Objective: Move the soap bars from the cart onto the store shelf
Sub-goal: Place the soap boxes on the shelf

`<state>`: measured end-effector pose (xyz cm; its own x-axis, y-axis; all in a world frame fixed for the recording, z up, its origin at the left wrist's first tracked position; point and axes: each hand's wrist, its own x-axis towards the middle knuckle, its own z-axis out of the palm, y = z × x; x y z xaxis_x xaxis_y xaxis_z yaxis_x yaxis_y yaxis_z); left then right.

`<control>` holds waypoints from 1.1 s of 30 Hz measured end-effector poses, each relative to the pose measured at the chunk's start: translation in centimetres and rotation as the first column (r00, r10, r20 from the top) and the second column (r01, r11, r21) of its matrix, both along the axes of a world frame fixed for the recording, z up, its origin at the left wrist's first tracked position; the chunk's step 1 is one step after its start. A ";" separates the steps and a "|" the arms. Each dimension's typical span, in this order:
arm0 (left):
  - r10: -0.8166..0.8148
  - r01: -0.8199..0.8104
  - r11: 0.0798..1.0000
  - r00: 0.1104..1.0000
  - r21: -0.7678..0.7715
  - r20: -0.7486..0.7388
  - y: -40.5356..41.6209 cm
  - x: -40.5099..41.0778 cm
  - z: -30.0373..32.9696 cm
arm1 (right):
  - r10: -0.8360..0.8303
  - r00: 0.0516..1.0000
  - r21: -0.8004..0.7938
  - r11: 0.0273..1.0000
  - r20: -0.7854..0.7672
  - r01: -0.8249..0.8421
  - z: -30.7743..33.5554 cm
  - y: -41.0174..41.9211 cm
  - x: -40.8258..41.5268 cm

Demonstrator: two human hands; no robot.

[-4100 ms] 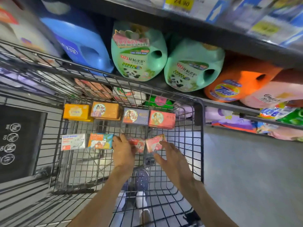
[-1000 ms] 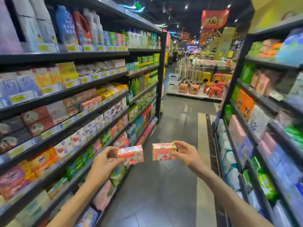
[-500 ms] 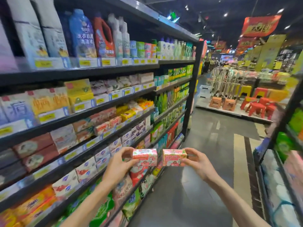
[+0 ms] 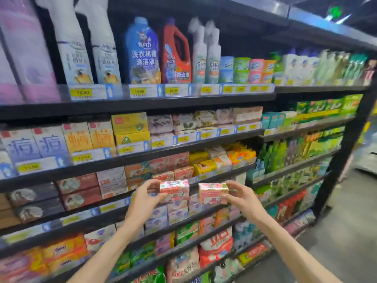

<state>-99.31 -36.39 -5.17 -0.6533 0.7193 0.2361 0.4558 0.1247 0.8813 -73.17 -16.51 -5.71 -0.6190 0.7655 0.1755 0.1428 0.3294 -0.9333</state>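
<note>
Head view of a store aisle, listed from largest element to smallest: tall dark shelving unit (image 4: 142,103) with several tiers fills most of the field, its edges lined with yellow price tags (image 4: 81,92); top tier carries large bottles, among them a blue detergent bottle (image 4: 142,52) and a red jug (image 4: 176,56), with pale spray bottles (image 4: 206,56) to their right; second tier holds boxed goods, including white boxes with blue characters (image 4: 34,142) and yellow boxes (image 4: 130,127); third tier holds stacked soap cartons, pink-and-red ones (image 4: 173,167) near the centre and yellow ones (image 4: 204,165) beside them; lower tiers carry further packets, blurred and not legible; grey floor (image 4: 336,231) shows at lower right; both forearms reach up from the bottom edge toward the third tier; left hand (image 4: 142,198) grips the left soap bar (image 4: 175,190) by its left end, thumb over the top and fingers curled beneath; right hand (image 4: 242,198) grips the right soap bar (image 4: 212,193) by its right end in the same manner; both soap bars, pink and white with a red label, are held level and side by side with a narrow gap between them, in front of the shelf edge just below the matching pink-and-red cartons, not resting on any tier.
</note>
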 end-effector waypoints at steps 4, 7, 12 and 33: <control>0.152 -0.152 0.988 0.988 0.016 -0.002 1.7 -0.6 0.4 | 0.094 0.995 -0.002 0.996 -0.019 -0.094 0.7 4.4 -2.8; 0.248 -0.248 0.969 0.969 0.015 0.006 2.6 -1.2 0.4 | 0.147 0.989 0.017 0.989 0.000 -0.147 0.8 6.2 -4.7; 0.346 -0.345 0.938 0.938 0.034 -0.010 5.1 -2.8 0.6 | 0.227 0.974 0.018 0.974 0.023 -0.227 1.4 8.2 -7.1; 0.638 -0.641 0.768 0.761 0.019 -0.112 11.6 -6.7 -3.7 | 0.188 0.980 0.070 0.979 0.060 -0.192 2.7 12.5 -14.0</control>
<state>-105.98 -24.79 -8.88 -0.9351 0.1486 0.3218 0.3540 0.4374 0.8267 -87.12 -4.00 -3.03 -0.7619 0.6187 0.1915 0.1188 0.4242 -0.8977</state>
